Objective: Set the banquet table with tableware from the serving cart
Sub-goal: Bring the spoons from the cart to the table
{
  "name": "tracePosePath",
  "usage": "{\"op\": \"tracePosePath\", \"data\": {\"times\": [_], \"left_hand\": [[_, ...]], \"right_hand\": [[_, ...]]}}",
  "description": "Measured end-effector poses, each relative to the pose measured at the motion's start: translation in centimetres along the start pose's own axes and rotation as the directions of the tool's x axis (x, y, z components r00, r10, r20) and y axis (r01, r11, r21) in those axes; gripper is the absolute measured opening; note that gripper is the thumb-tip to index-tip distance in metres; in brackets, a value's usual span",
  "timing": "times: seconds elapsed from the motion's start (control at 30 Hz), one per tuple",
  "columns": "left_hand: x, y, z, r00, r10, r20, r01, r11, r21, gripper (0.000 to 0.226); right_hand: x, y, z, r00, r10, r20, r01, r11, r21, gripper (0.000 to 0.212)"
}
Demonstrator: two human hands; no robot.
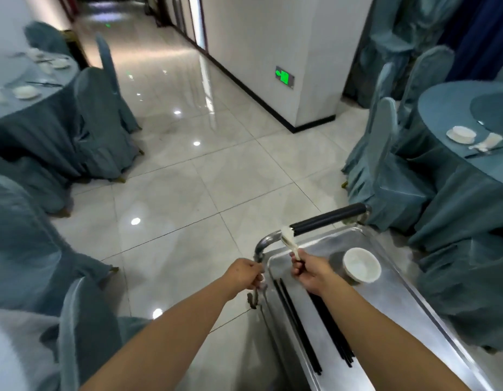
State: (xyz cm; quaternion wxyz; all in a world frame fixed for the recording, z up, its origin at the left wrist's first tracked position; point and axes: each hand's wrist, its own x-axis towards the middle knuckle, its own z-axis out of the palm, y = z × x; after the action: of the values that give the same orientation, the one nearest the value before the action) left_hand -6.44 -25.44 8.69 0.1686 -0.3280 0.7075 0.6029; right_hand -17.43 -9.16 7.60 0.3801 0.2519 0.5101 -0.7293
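A steel serving cart point(399, 311) stands at the lower right, its black-padded handle point(329, 218) at the far end. On its top lie a white bowl point(361, 268) and several black chopsticks point(295, 320). My right hand point(309, 270) is over the cart, shut on a white ceramic spoon point(289, 241) whose scoop points up and away; something dark is also in that fist. My left hand point(246, 273) is closed at the cart's near-left corner post, with a small white object showing under the fingers.
A round table in blue-grey cloth point(453, 114) at the right holds a white bowl on a plate point(461, 134), a spoon and chopsticks. Covered chairs point(385, 153) stand between it and the cart. Another set table point(25, 88) is at the far left. Glossy tiled floor runs down the middle.
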Motion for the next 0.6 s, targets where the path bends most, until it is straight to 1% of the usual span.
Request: {"op": "tracePosePath", "data": {"times": [0.07, 0.13, 0.2, 0.27, 0.37, 0.5, 0.6], "left_hand": [[-2.5, -1.3, -3.0, 0.999, -0.002, -0.053, -0.008, 0.984, -0.177, 0.020], [-4.9, -3.1, -6.2, 0.993, -0.008, -0.114, -0.033, 0.935, -0.353, 0.024], [-7.6, -5.8, -10.0, 0.984, -0.019, -0.176, -0.075, 0.853, -0.517, 0.031], [-10.6, -9.3, -14.0, 0.972, -0.048, -0.229, -0.116, 0.749, -0.652, 0.034], [-14.9, -14.4, -18.7, 0.946, -0.112, -0.305, -0.169, 0.632, -0.757, 0.034], [-21.3, -21.8, -24.0, 0.881, -0.195, -0.431, -0.288, 0.501, -0.816, 0.026], [-25.9, -26.1, -26.5, 0.847, -0.261, -0.464, -0.328, 0.431, -0.841, 0.027]], "right_hand": [[-1.5, 2.9, 5.5, 0.994, 0.032, 0.100, -0.023, 0.996, -0.090, 0.028], [-3.2, 6.2, 10.6, 0.983, 0.078, 0.168, -0.046, 0.981, -0.187, 0.029], [-5.3, 10.5, 15.6, 0.963, 0.132, 0.234, -0.064, 0.959, -0.277, 0.028], [-7.7, 15.2, 20.1, 0.939, 0.179, 0.292, -0.061, 0.927, -0.371, 0.025], [-10.8, 21.6, 25.0, 0.902, 0.241, 0.358, -0.036, 0.869, -0.494, 0.023], [-15.4, 29.9, 30.2, 0.820, 0.362, 0.443, 0.004, 0.771, -0.637, 0.024], [-18.2, 35.0, 32.7, 0.764, 0.437, 0.474, 0.076, 0.670, -0.739, 0.027]]}}
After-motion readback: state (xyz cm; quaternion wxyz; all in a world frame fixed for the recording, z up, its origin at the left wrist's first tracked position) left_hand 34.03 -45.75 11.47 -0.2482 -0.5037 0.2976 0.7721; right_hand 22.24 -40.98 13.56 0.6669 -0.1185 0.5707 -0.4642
